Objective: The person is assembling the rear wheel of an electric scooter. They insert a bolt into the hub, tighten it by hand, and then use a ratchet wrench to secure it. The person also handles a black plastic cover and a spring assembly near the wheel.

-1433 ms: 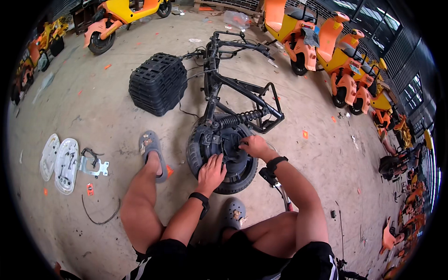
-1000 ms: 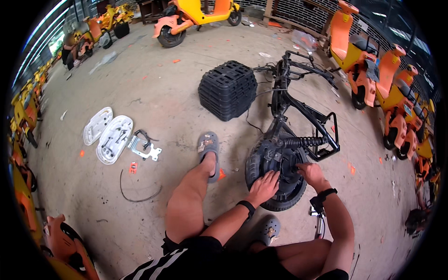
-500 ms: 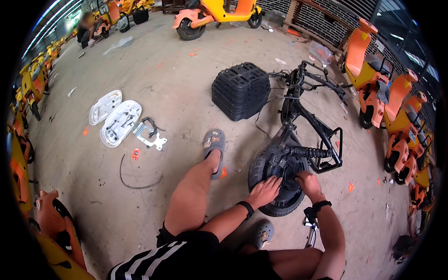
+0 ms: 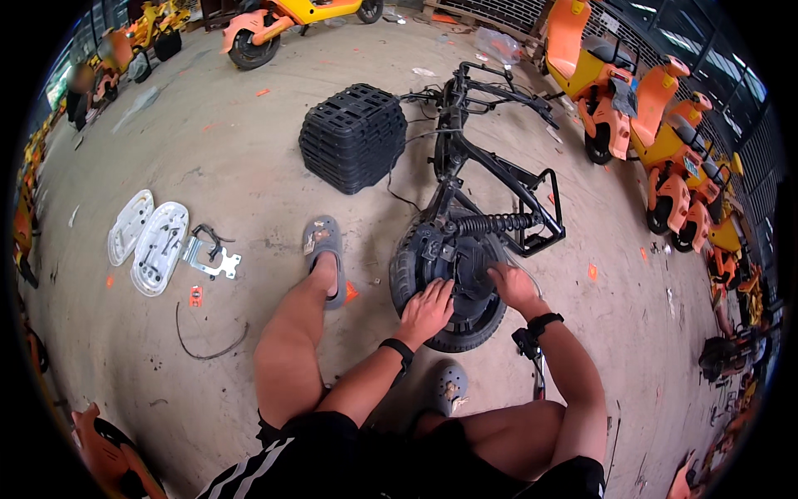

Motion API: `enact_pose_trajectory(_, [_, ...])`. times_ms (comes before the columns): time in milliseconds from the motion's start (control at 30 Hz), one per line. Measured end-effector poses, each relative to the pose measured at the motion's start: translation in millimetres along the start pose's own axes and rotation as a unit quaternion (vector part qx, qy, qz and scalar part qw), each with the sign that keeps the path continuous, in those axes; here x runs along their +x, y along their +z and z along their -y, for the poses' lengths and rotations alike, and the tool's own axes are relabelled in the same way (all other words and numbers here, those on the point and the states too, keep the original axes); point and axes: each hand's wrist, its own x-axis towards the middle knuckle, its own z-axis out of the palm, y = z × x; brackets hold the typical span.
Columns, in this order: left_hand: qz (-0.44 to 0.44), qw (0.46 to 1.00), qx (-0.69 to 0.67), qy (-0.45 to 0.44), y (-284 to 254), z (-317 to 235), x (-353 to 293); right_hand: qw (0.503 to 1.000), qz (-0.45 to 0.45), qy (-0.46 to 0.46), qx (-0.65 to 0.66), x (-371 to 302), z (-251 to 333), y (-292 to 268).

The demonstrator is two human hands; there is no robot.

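A black-tyred wheel (image 4: pixel 401 279) lies at my feet, joined to a stripped black scooter frame (image 4: pixel 499 179) with a coil-spring shock absorber (image 4: pixel 497 223). My left hand (image 4: pixel 428 312) rests on the near left of the hub, fingers stretched out over it. Across from it, my right hand (image 4: pixel 513 287) has its fingers closed at the edge of a dark rounded cover (image 4: pixel 475 270) over the hub. The fingertips are partly hidden, and I cannot tell whether the cover is loose. Thin cables run beside the hub.
Left of the frame stands a stack of black plastic crates (image 4: pixel 353 137). White shells (image 4: pixel 162 249) with small parts, a metal bracket (image 4: pixel 218 259) and a black cable (image 4: pixel 208 356) lie on the floor. Orange-yellow scooters (image 4: pixel 611 91) line the right. A person (image 4: pixel 81 96) is far left.
My view has turned right, so the scene sits further left. My right hand has shifted slightly outward from the left hand, and the dark rounded cover shows more plainly between them.
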Motion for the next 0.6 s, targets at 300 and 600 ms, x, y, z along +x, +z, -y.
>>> enact_pose_trajectory(300, [0.003,1.000,0.009,0.008,5,-1,2,0.997,-0.051,-0.007,0.054,-8,8,1])
enact_pose_trajectory(600, [0.019,1.000,0.019,0.000,5,1,1,0.999,-0.003,0.034,0.033,-1,6,-9])
